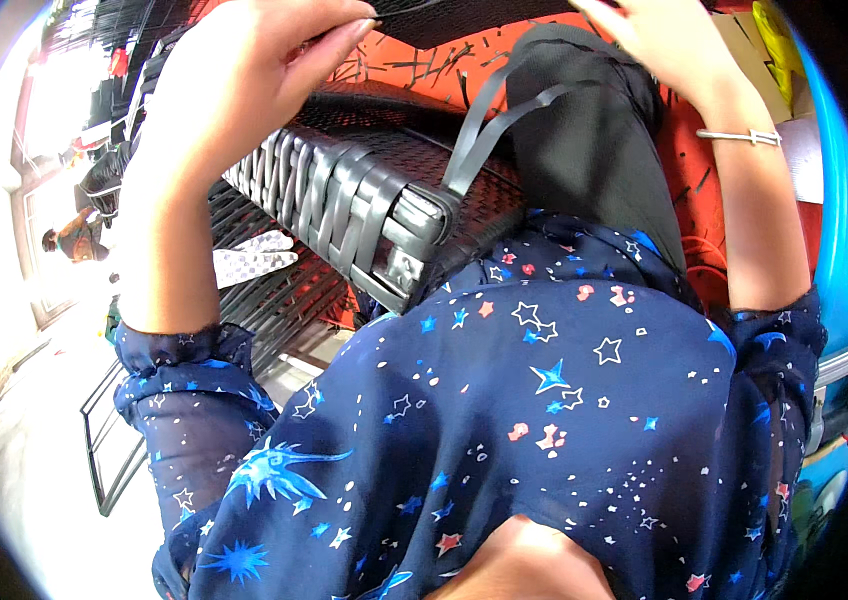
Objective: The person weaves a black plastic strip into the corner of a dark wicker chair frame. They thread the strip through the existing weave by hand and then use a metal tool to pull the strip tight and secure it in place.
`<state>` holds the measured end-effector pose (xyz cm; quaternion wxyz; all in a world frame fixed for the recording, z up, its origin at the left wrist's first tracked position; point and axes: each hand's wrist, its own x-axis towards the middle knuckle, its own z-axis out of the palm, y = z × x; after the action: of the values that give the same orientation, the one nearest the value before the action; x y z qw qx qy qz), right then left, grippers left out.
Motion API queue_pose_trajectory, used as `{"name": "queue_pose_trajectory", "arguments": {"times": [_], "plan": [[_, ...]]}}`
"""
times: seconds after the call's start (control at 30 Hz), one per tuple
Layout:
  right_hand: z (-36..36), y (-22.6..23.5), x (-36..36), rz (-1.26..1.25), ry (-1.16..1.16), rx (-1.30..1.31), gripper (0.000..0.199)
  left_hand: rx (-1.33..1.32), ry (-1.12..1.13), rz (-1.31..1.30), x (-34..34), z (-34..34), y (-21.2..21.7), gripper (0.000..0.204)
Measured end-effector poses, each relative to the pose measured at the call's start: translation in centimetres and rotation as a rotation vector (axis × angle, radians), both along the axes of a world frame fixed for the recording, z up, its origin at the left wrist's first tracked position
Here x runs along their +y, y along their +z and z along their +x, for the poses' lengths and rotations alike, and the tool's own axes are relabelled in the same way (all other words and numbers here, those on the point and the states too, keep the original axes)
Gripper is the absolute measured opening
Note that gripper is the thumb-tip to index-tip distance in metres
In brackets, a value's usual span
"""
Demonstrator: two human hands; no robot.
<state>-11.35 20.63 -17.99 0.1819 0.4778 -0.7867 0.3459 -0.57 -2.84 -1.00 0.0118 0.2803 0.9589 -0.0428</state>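
One left hand (264, 65) at eleven o'clock: grip pinched together. Right hand (669, 45) at one: grip cropped, cannot tell. Black woven frame (336, 205): eleven, nearer centre.

Ahead of you, slightly left, you have a black woven frame (344, 200), its thick edge wrapped in flat, glossy strips and its blunt corner pointing toward you. Two loose strips (462, 160) rise from that corner and spread apart, bending to your right. Farther off, you see a dark woven panel (474, 20), partly cut off.
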Motion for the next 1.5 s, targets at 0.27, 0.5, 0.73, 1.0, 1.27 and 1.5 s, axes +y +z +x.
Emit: {"name": "queue_pose_trajectory", "arguments": {"times": [0.27, 0.5, 0.73, 1.0, 1.27, 1.5], "plan": [[2.9, 3.4, -4.1, -0.113, 0.23, 0.022, 0.016, -0.049, 0.052, -0.091, 1.3, 0.5, -0.5, 0.022], [1.9, 0.7, -2.1, 0.082, 0.202, 0.024, 0.017, 0.014, 0.157, -0.099, -1.7, 1.8, 0.8, 0.015], [4.3, 3.4, -2.5, -0.034, 0.444, -0.215, 0.021, -0.11, 0.008, -0.016, 0.8, 2.1, 1.1, 0.021], [6.7, 4.2, -2.6, -0.419, 0.278, -0.036, 0.017, -0.082, -0.03, -0.034, 1.3, 2.2, 0.2, 0.02], [7.0, 1.3, -4.9, -0.735, 0.311, -0.125, 0.018, -0.055, -0.077, -0.019, 1.7, 2.1, 0.0, 0.019], [8.6, 2.8, -3.5, -0.413, 0.306, -0.18, 0.017, -0.137, -0.052, 0.113, 2.3, 3.0, 0.7, 0.02]]}}
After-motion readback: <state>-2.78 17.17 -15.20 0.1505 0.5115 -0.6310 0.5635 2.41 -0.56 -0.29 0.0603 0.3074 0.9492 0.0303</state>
